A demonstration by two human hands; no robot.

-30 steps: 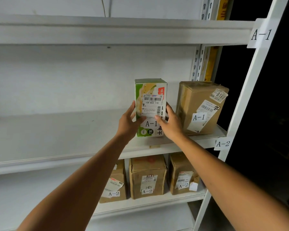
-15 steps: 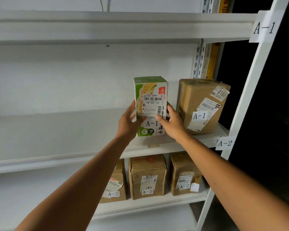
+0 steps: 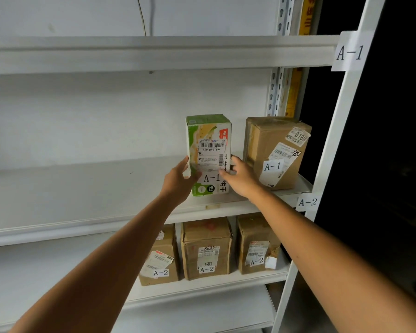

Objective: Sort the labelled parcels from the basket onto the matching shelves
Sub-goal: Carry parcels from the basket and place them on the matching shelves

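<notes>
A green and white parcel with a barcode sticker and an "A-1" label stands upright on the white middle shelf. My left hand holds its left edge, thumb on the front face and fingers along the side. My right hand holds the right edge the same way. To the parcel's right, a small gap away, a brown carton labelled A-1 sits on the same shelf. The basket is out of view.
The upright post carries an "A-1" tag and an "A-2" tag. Three brown cartons labelled A-2 stand on the shelf below. The middle shelf stretches bare to the left of the parcel. Right of the post it is dark.
The parcel and both hands stay almost where they were on the shelf. Only the view has shifted slightly.
</notes>
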